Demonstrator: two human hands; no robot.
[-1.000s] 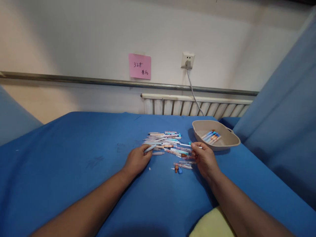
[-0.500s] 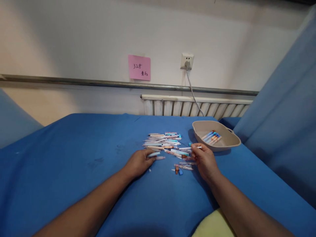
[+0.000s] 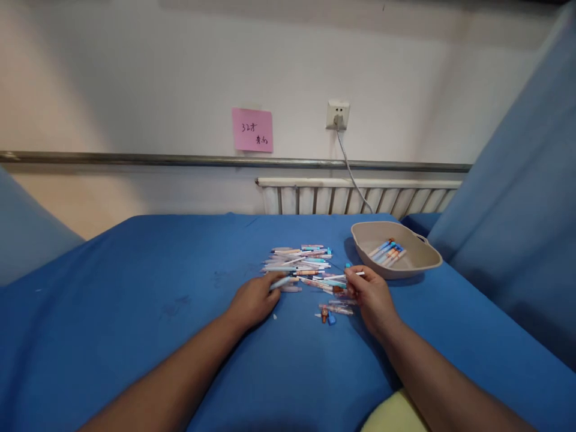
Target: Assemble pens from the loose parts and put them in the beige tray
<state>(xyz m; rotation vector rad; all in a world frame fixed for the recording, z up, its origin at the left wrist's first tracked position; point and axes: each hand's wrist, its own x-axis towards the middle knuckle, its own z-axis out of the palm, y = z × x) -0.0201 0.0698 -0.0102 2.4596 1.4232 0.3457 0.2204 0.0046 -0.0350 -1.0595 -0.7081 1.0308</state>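
My left hand is closed around a pale blue pen barrel at the left side of a heap of pen parts. Between the thumb and fingers of my right hand is a thin white stick, like a pen refill, pointing left over the heap. Below it lie clear patterned pen tubes, with a small brown figure topper and a blue one beside them. A tiny pale tip rests near my left hand.
A beige basin holding several pens stands at the right on the blue sheet. Something yellow shows at the bottom edge. Behind are a white radiator, a plugged-in cable and a pink note.
The view has shifted slightly. The white stick in my right hand has tilted, its left end lower. The pale blue barrel in my left hand slants more.
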